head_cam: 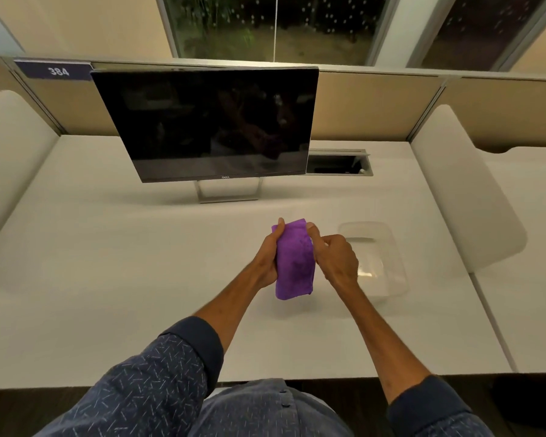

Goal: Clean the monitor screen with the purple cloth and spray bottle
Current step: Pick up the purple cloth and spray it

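Above the tabletop [133, 253] and in front of the dark monitor [208, 121], the left hand [267, 255] gripped the folded purple cloth [295, 263] with curled fingers, while the right hand [336, 260] pinched its opposite edge beside a clear tray [391, 279].

White table [108, 263], matte. Clear plastic container [391, 241] standing on it, right of centre, open-topped. Recessed cable hatch [338, 164] at the table's rear, dark inside. Beige partition [375, 105] behind, bearing number plate [56, 70] reading "384". Window [265, 26] above.
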The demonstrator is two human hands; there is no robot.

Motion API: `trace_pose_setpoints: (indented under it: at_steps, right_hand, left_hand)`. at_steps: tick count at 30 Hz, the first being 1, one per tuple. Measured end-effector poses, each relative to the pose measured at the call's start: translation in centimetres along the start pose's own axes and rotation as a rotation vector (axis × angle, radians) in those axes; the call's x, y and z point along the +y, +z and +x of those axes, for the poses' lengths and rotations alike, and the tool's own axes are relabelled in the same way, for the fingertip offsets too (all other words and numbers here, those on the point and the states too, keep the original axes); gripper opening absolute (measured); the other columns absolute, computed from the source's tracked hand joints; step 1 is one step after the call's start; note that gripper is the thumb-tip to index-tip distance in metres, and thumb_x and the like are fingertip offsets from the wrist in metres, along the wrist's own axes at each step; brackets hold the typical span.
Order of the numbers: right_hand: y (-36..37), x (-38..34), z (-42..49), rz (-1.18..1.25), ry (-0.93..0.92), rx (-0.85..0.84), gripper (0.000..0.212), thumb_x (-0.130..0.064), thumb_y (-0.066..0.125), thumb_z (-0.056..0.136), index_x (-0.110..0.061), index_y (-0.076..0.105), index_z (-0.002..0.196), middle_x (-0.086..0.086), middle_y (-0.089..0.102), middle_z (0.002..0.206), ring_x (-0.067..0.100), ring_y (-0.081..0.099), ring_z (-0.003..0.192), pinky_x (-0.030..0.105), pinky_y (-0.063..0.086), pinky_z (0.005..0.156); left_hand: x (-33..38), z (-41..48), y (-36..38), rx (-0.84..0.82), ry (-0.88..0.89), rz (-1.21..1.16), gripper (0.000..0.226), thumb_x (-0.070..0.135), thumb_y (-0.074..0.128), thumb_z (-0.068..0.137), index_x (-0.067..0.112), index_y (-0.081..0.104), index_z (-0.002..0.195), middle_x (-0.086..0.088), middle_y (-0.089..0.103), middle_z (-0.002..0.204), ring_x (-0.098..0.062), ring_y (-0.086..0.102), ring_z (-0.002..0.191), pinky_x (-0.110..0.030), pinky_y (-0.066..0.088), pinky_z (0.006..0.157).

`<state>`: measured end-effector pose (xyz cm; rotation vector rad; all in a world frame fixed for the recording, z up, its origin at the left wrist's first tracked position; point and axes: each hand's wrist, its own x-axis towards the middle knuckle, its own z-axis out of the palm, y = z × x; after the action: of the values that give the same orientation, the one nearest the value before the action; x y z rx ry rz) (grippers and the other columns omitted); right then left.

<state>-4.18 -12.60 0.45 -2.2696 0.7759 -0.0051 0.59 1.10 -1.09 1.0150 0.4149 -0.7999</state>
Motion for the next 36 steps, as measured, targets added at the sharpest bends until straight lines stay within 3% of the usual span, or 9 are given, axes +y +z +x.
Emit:
trace_pose_setpoints:
  at_steps: [4,9,11,13,18,21,24,29,36]
  right_hand:
    - [0.28,-0.18,0.04,-0.133,-0.089,0.025,0.075,-0.088,0.026,0.093,-0.027,0.054,0.060,-0.010,0.057,0.059,0.015,0.060,0.059,0.034,0.047,0.066]
    - [0.17,-0.55,0.09,-0.219,-0.143,0.079,0.074,-0.075,0.032,0.103,-0.017,0.077,0.095,0.004,0.078,0.089,0.024,0.070,0.078,0.039,0.053,0.078]
    - [0.04,-0.53,-0.14,-0.201,-0.158,0.103,0.069,-0.075,0.030,0.099,-0.023,0.061,0.067,-0.004,0.064,0.064,0.015,0.060,0.060,0.033,0.047,0.067]
    - [-0.08,-0.53,-0.23,-0.204,-0.152,0.098,0.065,-0.075,0.031,0.099,-0.027,0.044,0.056,-0.008,0.047,0.053,0.009,0.048,0.051,0.029,0.040,0.061]
    - [-0.14,-0.53,0.35,-0.191,-0.089,0.046,0.071,-0.078,0.035,0.101,-0.022,0.046,0.059,-0.006,0.047,0.054,0.008,0.047,0.051,0.026,0.037,0.059]
    - [-0.11,-0.58,0.35,-0.186,-0.120,0.007,0.067,-0.074,0.038,0.102,-0.025,0.044,0.058,-0.006,0.047,0.055,0.010,0.048,0.052,0.023,0.031,0.054]
    - [-0.04,-0.52,0.18,-0.194,-0.129,-0.012,0.062,-0.070,0.040,0.104,-0.026,0.043,0.061,-0.007,0.046,0.057,0.010,0.046,0.053,0.026,0.036,0.058]
    - [0.10,-0.16,0.17,-0.193,-0.137,0.018,0.060,-0.065,0.041,0.106,-0.026,0.043,0.059,-0.006,0.045,0.055,0.009,0.046,0.052,0.029,0.039,0.061]
    - [-0.31,-0.06,0.72,-0.146,-0.070,0.020,0.071,-0.078,0.036,0.100,-0.022,0.044,0.058,-0.003,0.047,0.056,0.012,0.047,0.053,0.030,0.040,0.059]
  left_hand:
    - [0.02,0.18,-0.07,-0.044,-0.009,0.026,0.067,0.062,0.047,0.107,0.008,0.065,0.141,-0.019,0.072,0.135,-0.035,0.067,0.122,-0.049,0.049,0.120]
    - [0.30,-0.12,-0.13,-0.040,-0.024,0.067,0.059,0.064,0.047,0.106,0.014,0.071,0.126,-0.011,0.078,0.115,-0.028,0.073,0.104,-0.040,0.059,0.094]
    - [0.33,-0.09,-0.26,-0.022,-0.021,0.080,0.057,0.064,0.047,0.106,0.015,0.072,0.122,-0.011,0.078,0.113,-0.027,0.073,0.103,-0.039,0.059,0.093]
    - [0.29,0.06,-0.38,-0.007,-0.010,0.092,0.056,0.063,0.047,0.107,0.016,0.073,0.121,-0.011,0.078,0.113,-0.027,0.073,0.103,-0.039,0.059,0.092]
    - [0.06,0.19,-0.42,-0.024,-0.003,0.095,0.064,0.063,0.046,0.108,0.011,0.068,0.138,-0.013,0.076,0.124,-0.031,0.071,0.113,-0.047,0.052,0.111]
    - [-0.08,0.22,-0.49,-0.018,-0.011,0.094,0.057,0.063,0.045,0.108,0.016,0.074,0.125,-0.007,0.082,0.109,-0.027,0.074,0.104,-0.041,0.059,0.098]
    - [-0.04,0.04,-0.38,-0.018,-0.028,0.095,0.054,0.062,0.045,0.108,0.018,0.074,0.117,-0.005,0.083,0.102,-0.026,0.075,0.101,-0.037,0.061,0.087]
    - [0.24,-0.06,-0.17,0.000,-0.020,0.101,0.054,0.061,0.046,0.108,0.015,0.070,0.123,-0.010,0.077,0.112,-0.027,0.072,0.101,-0.041,0.058,0.097]
    - [0.21,0.31,-0.08,0.010,0.003,0.053,0.061,0.059,0.049,0.107,0.008,0.067,0.137,-0.015,0.073,0.123,-0.026,0.072,0.100,-0.041,0.055,0.097]
